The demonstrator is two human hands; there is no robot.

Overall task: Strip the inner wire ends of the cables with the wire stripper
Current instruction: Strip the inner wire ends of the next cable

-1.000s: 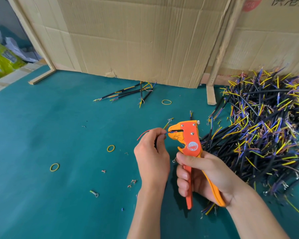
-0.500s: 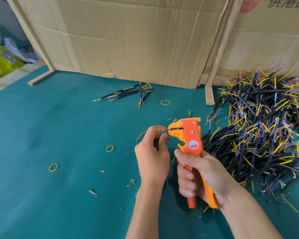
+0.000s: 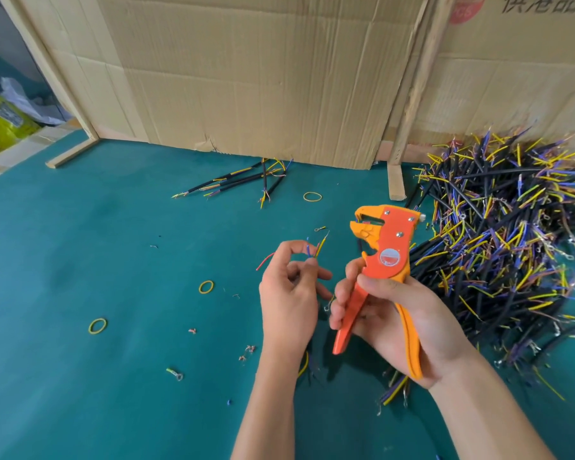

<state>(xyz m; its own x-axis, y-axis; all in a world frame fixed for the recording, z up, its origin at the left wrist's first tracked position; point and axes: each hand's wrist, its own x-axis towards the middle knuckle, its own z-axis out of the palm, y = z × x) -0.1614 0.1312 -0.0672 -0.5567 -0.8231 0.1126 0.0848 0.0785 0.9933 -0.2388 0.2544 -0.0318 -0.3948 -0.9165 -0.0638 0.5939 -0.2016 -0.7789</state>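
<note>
Your wire ends (image 3: 314,250) have come out of the wire stripper (image 3: 384,247), now apart. Left hand (image 3: 287,293) pinches the cable, wires pointing 12 o'clock. Right hand (image 3: 395,313) grips the stripper handles. Cable pile (image 3: 505,247) on worktop (image 3: 97,260) at 3 o'clock.

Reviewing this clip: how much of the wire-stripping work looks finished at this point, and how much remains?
Done: a small group of black cables lies apart near the cardboard, with insulation scraps on the green mat. In hand: the left hand pinches one cable's thin coloured inner wires, clear of the orange wire stripper gripped in the right hand. Left: the large heap of black cables, so most of the job appears to remain.
</note>
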